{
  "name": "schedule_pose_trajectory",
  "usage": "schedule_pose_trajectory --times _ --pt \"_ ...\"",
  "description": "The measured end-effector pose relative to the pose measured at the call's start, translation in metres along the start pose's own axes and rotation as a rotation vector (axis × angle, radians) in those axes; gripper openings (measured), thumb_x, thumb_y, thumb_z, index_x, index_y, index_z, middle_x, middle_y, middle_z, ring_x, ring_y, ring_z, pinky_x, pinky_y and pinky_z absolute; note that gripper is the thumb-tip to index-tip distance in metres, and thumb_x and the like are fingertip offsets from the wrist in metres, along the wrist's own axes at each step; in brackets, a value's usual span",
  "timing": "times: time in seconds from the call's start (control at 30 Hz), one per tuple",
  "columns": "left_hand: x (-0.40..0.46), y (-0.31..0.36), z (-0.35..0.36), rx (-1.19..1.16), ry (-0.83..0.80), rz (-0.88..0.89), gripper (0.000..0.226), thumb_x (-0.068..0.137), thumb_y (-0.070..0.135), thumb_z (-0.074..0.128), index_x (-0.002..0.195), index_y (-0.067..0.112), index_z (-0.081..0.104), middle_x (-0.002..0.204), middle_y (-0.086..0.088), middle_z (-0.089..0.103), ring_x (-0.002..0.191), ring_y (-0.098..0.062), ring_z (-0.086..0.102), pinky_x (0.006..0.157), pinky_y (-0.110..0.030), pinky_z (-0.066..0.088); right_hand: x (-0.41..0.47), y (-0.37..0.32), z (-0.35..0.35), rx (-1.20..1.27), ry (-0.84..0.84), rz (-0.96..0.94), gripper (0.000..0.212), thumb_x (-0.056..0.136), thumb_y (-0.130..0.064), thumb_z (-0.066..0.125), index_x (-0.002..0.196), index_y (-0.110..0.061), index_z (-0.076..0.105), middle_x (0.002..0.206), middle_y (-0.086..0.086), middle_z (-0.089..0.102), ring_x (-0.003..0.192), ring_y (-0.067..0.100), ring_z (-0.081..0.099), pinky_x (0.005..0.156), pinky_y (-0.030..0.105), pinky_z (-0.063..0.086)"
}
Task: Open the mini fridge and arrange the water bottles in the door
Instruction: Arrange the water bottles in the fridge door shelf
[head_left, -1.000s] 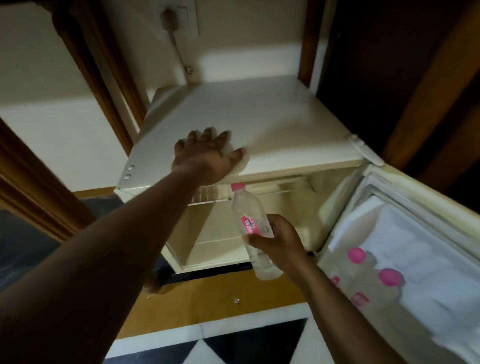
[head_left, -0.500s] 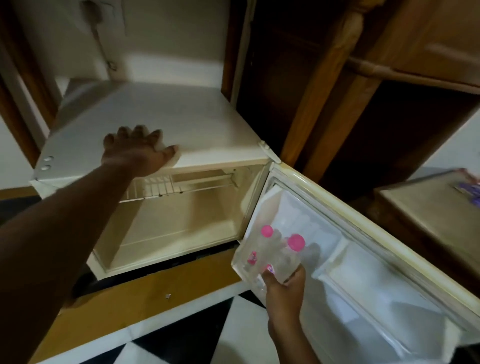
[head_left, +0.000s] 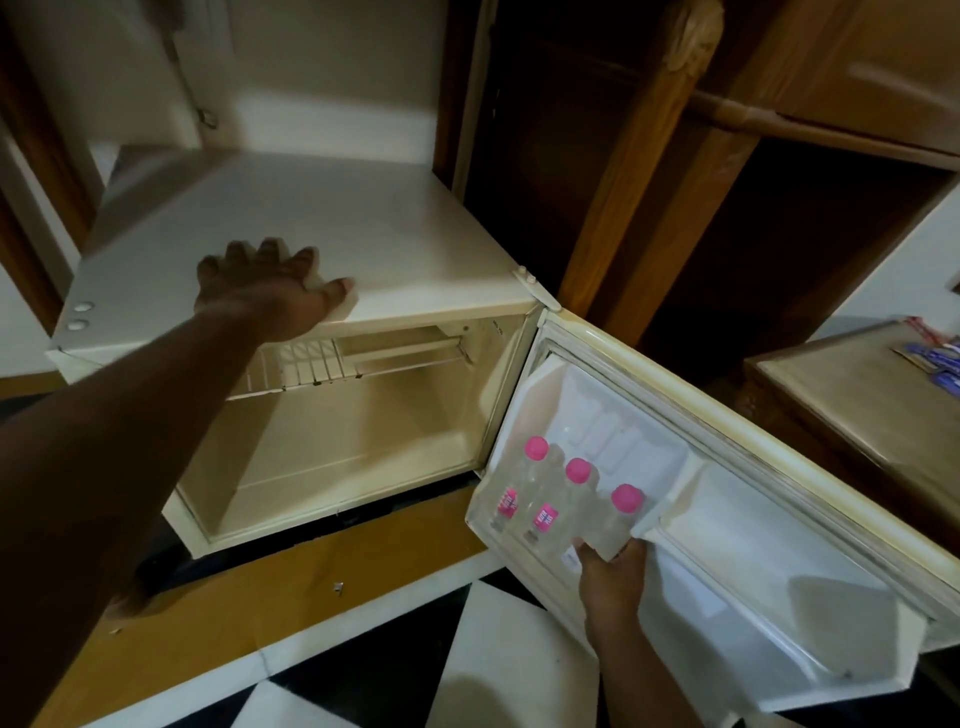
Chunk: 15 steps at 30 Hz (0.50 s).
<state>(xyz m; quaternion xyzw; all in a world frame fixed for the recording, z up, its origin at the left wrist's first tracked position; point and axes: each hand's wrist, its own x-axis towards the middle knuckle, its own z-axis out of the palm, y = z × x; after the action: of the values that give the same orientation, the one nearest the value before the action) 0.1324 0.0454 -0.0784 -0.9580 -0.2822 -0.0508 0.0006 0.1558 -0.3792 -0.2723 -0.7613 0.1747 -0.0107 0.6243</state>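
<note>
The cream mini fridge (head_left: 332, 223) stands open, its door (head_left: 769, 545) swung out to the right. Three clear water bottles with pink caps stand in the door shelf (head_left: 483, 525): one on the left (head_left: 511, 499), one in the middle (head_left: 558, 506), one on the right (head_left: 621, 517). My right hand (head_left: 610, 577) grips the lower body of the right bottle from below. My left hand (head_left: 270, 291) lies flat, fingers spread, on the front edge of the fridge top, holding nothing.
The fridge interior (head_left: 332, 447) shows a wire shelf (head_left: 332, 364) and bare walls. Dark wooden furniture (head_left: 649, 156) stands behind the door. A low wooden table (head_left: 852, 395) with blue packets is at the right. Black and white floor tiles (head_left: 488, 660) lie below.
My right hand carried the bottle from in front of the fridge interior to the door shelf, beside the two bottles there. The view swung right. My left hand stayed on the fridge top.
</note>
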Motion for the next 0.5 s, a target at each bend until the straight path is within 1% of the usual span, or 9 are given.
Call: schedule_pose_trajectory --times 0.13,0.23,0.3,0.4,0.47,0.5 --pt "0.001 -0.001 0.001 0.001 0.01 -0.003 0.095 0.078 0.089 0.01 0.155 0.035 0.027 0.162 -0.01 0.028 0.145 -0.041 0.027 0.11 -0.055 0.027 0.01 0.01 -0.003 -0.061 -0.073 0.047 0.043 0.078 -0.004 0.076 0.115 -0.012 0.055 0.111 0.014 0.067 0.103 0.035 0.064 0.098 0.053 0.05" --pt "0.002 0.001 0.002 0.01 0.006 0.001 0.093 0.079 0.088 0.011 0.153 0.036 0.028 0.162 -0.01 0.029 0.145 -0.041 0.027 0.109 -0.055 0.027 0.011 0.014 -0.005 -0.114 -0.115 0.04 0.045 0.078 -0.009 0.077 0.117 -0.016 0.056 0.11 0.011 0.068 0.103 0.032 0.064 0.097 0.054 0.051" --pt "0.004 0.001 0.002 0.007 0.006 -0.004 0.093 0.078 0.089 0.011 0.153 0.036 0.028 0.161 -0.01 0.029 0.145 -0.042 0.028 0.109 -0.055 0.028 0.01 0.012 -0.007 -0.141 -0.135 0.032 0.046 0.08 -0.009 0.075 0.121 -0.019 0.054 0.113 0.009 0.068 0.106 0.031 0.063 0.099 0.054 0.05" --pt "0.004 0.0 0.003 0.0 0.011 -0.022 0.095 0.076 0.09 0.009 0.153 0.037 0.028 0.162 -0.009 0.029 0.145 -0.041 0.027 0.109 -0.054 0.027 0.006 0.012 -0.007 -0.195 -0.142 0.015 0.063 0.083 -0.012 0.073 0.138 -0.019 0.043 0.129 0.011 0.061 0.118 0.033 0.058 0.104 0.053 0.045" --pt "0.003 0.001 0.003 0.0 0.017 -0.017 0.096 0.076 0.09 0.008 0.153 0.037 0.029 0.161 -0.009 0.029 0.145 -0.041 0.027 0.109 -0.054 0.026 0.003 0.012 -0.007 -0.218 -0.093 0.072 0.076 0.084 -0.017 0.074 0.147 -0.011 0.031 0.139 0.016 0.053 0.126 0.037 0.052 0.108 0.053 0.041" --pt "0.002 0.001 0.003 -0.003 0.019 -0.013 0.097 0.075 0.09 0.008 0.153 0.037 0.029 0.161 -0.009 0.029 0.145 -0.041 0.028 0.109 -0.054 0.026 0.001 0.01 -0.007 -0.227 -0.055 0.113 0.079 0.084 -0.019 0.074 0.148 -0.007 0.028 0.142 0.019 0.05 0.128 0.039 0.05 0.109 0.053 0.04"
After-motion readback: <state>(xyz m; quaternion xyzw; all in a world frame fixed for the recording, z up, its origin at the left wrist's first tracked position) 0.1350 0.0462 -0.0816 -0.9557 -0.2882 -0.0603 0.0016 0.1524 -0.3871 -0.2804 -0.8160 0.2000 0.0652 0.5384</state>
